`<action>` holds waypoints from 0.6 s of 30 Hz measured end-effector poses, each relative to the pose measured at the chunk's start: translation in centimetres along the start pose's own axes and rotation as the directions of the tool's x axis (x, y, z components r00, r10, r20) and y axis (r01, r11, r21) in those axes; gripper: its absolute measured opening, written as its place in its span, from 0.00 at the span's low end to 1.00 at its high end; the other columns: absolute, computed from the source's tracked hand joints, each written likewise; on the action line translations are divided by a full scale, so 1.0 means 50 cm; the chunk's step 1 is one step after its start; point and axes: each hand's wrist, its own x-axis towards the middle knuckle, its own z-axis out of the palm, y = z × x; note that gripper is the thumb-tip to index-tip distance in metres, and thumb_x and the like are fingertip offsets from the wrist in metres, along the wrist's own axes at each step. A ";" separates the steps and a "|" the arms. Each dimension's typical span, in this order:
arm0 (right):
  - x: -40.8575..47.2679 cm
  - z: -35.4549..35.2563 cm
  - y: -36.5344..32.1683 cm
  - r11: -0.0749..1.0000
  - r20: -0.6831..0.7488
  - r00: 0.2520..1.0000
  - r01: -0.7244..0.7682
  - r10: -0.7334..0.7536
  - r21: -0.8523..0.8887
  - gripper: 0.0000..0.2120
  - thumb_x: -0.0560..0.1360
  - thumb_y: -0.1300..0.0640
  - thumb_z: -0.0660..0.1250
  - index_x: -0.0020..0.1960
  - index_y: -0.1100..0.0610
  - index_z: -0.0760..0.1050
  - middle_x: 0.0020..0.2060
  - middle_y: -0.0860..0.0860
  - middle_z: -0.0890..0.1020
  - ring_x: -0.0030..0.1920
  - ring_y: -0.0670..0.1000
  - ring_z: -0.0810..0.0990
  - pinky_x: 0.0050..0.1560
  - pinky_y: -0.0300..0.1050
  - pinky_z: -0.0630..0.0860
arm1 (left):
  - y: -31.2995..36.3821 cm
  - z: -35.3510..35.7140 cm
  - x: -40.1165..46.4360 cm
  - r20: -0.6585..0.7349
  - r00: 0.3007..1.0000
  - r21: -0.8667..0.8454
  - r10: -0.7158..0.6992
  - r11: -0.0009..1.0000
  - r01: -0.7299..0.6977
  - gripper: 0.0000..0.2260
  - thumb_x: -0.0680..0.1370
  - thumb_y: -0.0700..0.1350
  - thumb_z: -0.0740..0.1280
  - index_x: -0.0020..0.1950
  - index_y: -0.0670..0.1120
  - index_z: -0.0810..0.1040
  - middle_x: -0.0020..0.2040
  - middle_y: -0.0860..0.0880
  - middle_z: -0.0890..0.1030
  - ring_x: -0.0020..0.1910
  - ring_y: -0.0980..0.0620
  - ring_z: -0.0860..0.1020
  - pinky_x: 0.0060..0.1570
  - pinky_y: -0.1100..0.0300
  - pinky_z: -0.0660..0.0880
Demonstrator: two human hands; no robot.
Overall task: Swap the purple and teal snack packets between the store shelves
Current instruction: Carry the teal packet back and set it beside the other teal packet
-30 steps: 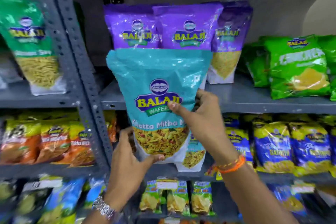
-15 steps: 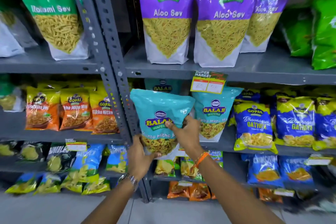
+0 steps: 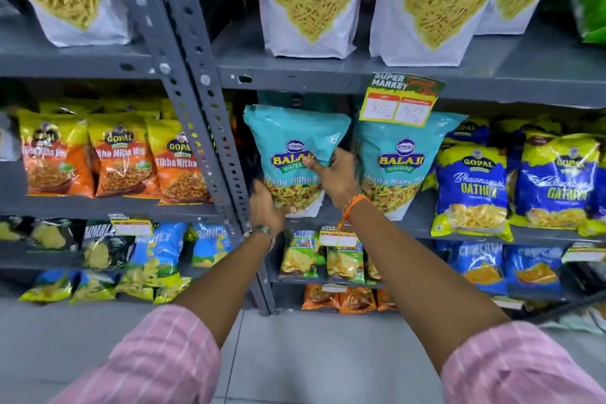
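Note:
Both my hands grip one teal snack packet [image 3: 293,141] at the left end of the middle shelf [image 3: 416,226]. My left hand [image 3: 267,208] cups its bottom left corner. My right hand [image 3: 334,179] clasps its right side, thumb across the logo. A second teal packet [image 3: 398,161] stands just to the right, upright on the same shelf. On the shelf above, the packets [image 3: 308,3] [image 3: 429,0] show only their clear lower halves with yellow sev; their coloured tops are cut off by the frame.
A grey perforated upright post [image 3: 203,128] stands directly left of the held packet. A price tag [image 3: 401,102] hangs from the upper shelf edge. Blue-yellow packets [image 3: 469,190] fill the shelf's right; orange packets [image 3: 121,161] fill the left bay. Small chip bags line lower shelves.
The held teal packet went from chest height in front of the purple packets down to the middle shelf, beside the other teal packet. My view dropped and moved closer.

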 end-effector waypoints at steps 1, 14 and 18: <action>0.005 0.003 0.004 1.000 -0.007 1.000 0.002 -0.002 0.003 0.16 0.72 0.65 0.75 0.59 0.66 0.80 0.55 0.59 0.85 0.57 0.57 0.85 0.57 0.55 0.83 | -0.002 0.004 0.005 -0.002 1.000 0.004 -0.005 1.000 0.005 0.36 0.64 0.43 0.83 0.63 0.37 0.65 0.62 0.36 0.80 0.59 0.36 0.80 0.48 0.45 0.78; 0.009 0.001 -0.007 0.998 0.005 0.998 -0.060 0.060 -0.019 0.20 0.73 0.62 0.74 0.63 0.63 0.75 0.59 0.59 0.84 0.58 0.55 0.84 0.58 0.55 0.82 | -0.006 0.007 0.023 0.013 1.000 0.044 0.013 0.999 -0.014 0.35 0.66 0.38 0.80 0.66 0.36 0.65 0.62 0.35 0.80 0.62 0.34 0.78 0.52 0.48 0.76; -0.052 -0.024 -0.033 0.996 -0.020 0.996 -0.090 0.090 0.004 0.19 0.73 0.65 0.73 0.61 0.63 0.73 0.55 0.52 0.84 0.57 0.49 0.82 0.56 0.49 0.83 | -0.003 -0.008 -0.013 0.010 0.997 0.040 0.073 0.996 -0.074 0.40 0.69 0.36 0.77 0.75 0.37 0.58 0.67 0.35 0.77 0.65 0.35 0.77 0.56 0.47 0.78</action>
